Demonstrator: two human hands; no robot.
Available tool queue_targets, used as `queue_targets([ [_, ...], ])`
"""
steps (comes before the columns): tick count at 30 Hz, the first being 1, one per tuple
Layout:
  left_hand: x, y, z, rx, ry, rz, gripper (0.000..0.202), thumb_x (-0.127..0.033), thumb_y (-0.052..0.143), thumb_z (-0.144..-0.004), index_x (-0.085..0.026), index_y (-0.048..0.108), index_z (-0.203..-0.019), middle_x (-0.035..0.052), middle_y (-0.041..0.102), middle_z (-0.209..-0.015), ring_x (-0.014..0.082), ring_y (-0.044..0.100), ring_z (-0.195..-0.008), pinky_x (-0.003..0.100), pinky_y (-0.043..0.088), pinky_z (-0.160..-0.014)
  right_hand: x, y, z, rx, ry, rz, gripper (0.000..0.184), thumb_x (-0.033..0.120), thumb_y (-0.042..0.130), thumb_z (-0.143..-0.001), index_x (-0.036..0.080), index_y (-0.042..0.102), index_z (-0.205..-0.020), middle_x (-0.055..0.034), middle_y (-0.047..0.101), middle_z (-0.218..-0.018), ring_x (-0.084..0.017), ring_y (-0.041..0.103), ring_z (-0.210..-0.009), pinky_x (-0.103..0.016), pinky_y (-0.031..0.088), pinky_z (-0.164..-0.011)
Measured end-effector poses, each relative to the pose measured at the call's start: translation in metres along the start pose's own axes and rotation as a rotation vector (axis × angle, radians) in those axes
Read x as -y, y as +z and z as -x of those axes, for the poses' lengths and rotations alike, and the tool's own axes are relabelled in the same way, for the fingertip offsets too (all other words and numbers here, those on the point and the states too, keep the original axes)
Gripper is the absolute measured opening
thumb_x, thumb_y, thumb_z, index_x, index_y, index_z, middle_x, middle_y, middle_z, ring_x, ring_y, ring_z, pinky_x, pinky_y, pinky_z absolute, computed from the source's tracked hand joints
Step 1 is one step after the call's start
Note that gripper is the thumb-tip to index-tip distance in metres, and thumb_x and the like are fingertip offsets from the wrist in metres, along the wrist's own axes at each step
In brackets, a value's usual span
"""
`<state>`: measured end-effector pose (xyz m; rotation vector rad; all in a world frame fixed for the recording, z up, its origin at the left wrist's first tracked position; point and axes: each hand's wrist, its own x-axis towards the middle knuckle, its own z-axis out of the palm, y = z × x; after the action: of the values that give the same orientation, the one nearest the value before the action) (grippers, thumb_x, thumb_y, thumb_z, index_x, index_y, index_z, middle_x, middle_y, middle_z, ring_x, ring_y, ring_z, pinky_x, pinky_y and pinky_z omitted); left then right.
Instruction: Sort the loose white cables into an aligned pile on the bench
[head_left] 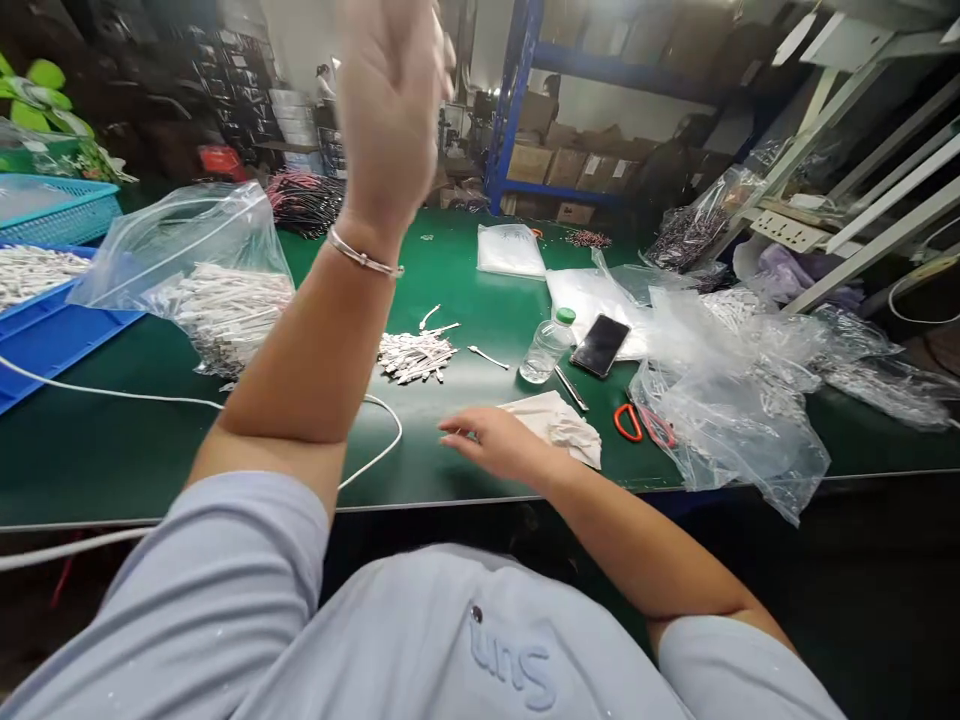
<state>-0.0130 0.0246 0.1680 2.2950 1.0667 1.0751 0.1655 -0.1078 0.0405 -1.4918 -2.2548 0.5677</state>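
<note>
My left hand (390, 110) is raised high in front of me, blurred, with its fingers partly cut off by the top edge. Whether it holds anything cannot be made out. My right hand (495, 440) is low over the table's near side, fingers stretched to the left with a small gap by the thumb; nothing plainly shows in it. Beside it is a crumpled white cloth (555, 420). Beyond the hands lies a pile of short white cable pieces (416, 356), with one loose cable piece (489, 357) to its right. A white cord (390, 415) loops across the table.
A clear bottle (546, 348) with a green cap, a phone (601, 345), a pen (571, 388) and orange-handled scissors (627, 422) lie to the right, near plastic bags (735, 400). At left are a filled plastic bag (225, 300) and a blue tray (67, 335).
</note>
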Motion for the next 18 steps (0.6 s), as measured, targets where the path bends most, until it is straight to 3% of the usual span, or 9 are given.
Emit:
queue_targets([
  [2, 0.006, 0.023, -0.001, 0.03, -0.007, -0.003, 0.039, -0.047, 0.042, -0.089, -0.015, 0.063, -0.095, 0.0004, 0.067, -0.078, 0.0161, 0.062, -0.086, 0.031, 0.047, -0.071, -0.005, 0.002, -0.007, -0.009, 0.014, -0.001, 0.026, 0.029, 0.059, -0.09, 0.018, 0.072, -0.109, -0.0096, 0.074, -0.105, -0.022, 0.069, -0.094, -0.033, 0.05, -0.085],
  [5, 0.033, 0.037, 0.003, 0.056, -0.055, -0.035, 0.033, -0.042, 0.047, -0.085, -0.015, 0.062, -0.097, 0.0012, 0.067, -0.08, 0.015, 0.06, -0.081, 0.029, 0.046, -0.071, -0.025, 0.001, -0.015, -0.036, 0.123, -0.008, 0.023, 0.028, 0.058, -0.09, 0.018, 0.073, -0.104, -0.0092, 0.075, -0.102, -0.023, 0.069, -0.09, -0.033, 0.051, -0.081],
  [8, 0.066, 0.033, 0.01, 0.083, -0.149, -0.096, 0.028, -0.034, 0.05, -0.083, -0.014, 0.062, -0.097, 0.003, 0.067, -0.083, 0.0137, 0.057, -0.075, 0.027, 0.044, -0.067, -0.044, 0.004, -0.025, -0.015, 0.186, -0.025, 0.023, 0.028, 0.056, -0.09, 0.019, 0.073, -0.102, -0.0072, 0.075, -0.1, -0.023, 0.068, -0.088, -0.033, 0.05, -0.078],
  [11, 0.081, 0.02, 0.021, 0.181, -0.217, -0.235, 0.024, -0.031, 0.049, -0.082, -0.014, 0.062, -0.093, 0.0039, 0.066, -0.082, 0.0137, 0.056, -0.07, 0.025, 0.041, -0.063, -0.051, 0.008, -0.037, 0.022, 0.22, -0.012, 0.024, 0.03, 0.056, -0.089, 0.02, 0.073, -0.102, -0.0064, 0.075, -0.1, -0.023, 0.068, -0.089, -0.033, 0.049, -0.079],
  [14, 0.076, 0.002, 0.034, 0.428, -0.243, -0.463, 0.022, -0.032, 0.051, -0.083, -0.016, 0.063, -0.091, 0.0036, 0.067, -0.08, 0.0154, 0.057, -0.069, 0.025, 0.04, -0.062, -0.049, 0.013, -0.052, 0.034, 0.251, -0.002, 0.025, 0.031, 0.055, -0.088, 0.02, 0.073, -0.101, -0.0068, 0.075, -0.101, -0.024, 0.068, -0.09, -0.034, 0.049, -0.079],
  [18, 0.068, -0.023, 0.057, 0.844, -0.226, -0.782, 0.023, -0.018, 0.056, -0.075, -0.017, 0.066, -0.095, 0.0057, 0.069, -0.082, 0.019, 0.062, -0.072, 0.026, 0.042, -0.066, -0.05, 0.03, -0.068, -0.052, 0.205, -0.063, 0.022, 0.032, 0.055, -0.087, 0.021, 0.073, -0.093, -0.0055, 0.076, -0.094, -0.022, 0.068, -0.085, -0.032, 0.048, -0.077],
])
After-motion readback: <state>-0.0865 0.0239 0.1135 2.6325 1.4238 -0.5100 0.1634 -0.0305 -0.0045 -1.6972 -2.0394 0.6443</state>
